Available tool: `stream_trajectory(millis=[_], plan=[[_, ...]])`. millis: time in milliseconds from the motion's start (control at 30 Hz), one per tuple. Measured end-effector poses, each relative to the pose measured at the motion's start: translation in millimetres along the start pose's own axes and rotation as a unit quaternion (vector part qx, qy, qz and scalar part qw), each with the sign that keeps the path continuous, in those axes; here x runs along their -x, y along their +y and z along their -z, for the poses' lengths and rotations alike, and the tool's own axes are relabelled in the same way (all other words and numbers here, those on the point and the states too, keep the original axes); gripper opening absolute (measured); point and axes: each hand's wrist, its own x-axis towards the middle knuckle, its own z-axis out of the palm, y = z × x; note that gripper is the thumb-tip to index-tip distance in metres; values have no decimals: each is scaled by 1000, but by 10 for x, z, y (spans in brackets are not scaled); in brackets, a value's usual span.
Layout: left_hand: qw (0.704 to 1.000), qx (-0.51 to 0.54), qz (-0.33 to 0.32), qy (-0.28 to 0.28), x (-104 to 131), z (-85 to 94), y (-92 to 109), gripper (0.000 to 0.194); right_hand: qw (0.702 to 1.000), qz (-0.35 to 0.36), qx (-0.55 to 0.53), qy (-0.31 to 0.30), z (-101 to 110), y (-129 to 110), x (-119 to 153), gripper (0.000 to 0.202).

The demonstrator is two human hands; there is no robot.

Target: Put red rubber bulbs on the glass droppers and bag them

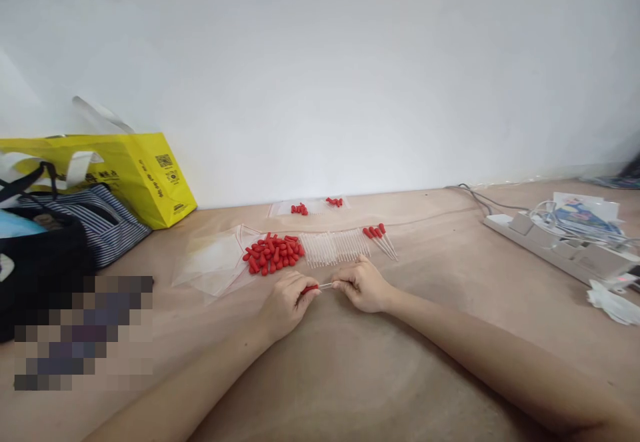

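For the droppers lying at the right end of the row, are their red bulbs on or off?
On: a red bulb caps each dropper there, while the clear tubes beside them show none.

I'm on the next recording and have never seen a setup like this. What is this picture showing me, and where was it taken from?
There is no machine here: a person works with two bare hands. The single picture comes from a camera worn on the head, looking forward and down. The left hand holds a red dropper bulb; the right hand grips a thin clear tube that points toward it. How far the tube goes in is too small to tell. Beyond the hands on the table lie a pile of red bulbs, a row of clear tubes and several bulb-topped droppers. A yellow bag stands to the left, a power strip to the right.
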Motion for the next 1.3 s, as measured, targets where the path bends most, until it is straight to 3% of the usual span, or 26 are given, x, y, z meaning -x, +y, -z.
stream_trajectory(millis=[367, 633, 1067, 1300], plan=[[1000, 8, 8, 3, -10, -21, 13, 17, 999, 3, -51, 9, -40, -55, -12, 20], [997, 33, 67, -19, -56, 29, 8, 17, 996, -9, -84, 5, 4, -10, -46, 21], [998, 49, -23, 28, -10, -17, -11, 13, 987, -14, -158, -1, -84, -31, -50, 24], [995, 89, 13, 45, -12, 15, -25, 18, 993, 50, -107, -9, 70, -49, -27, 24]])
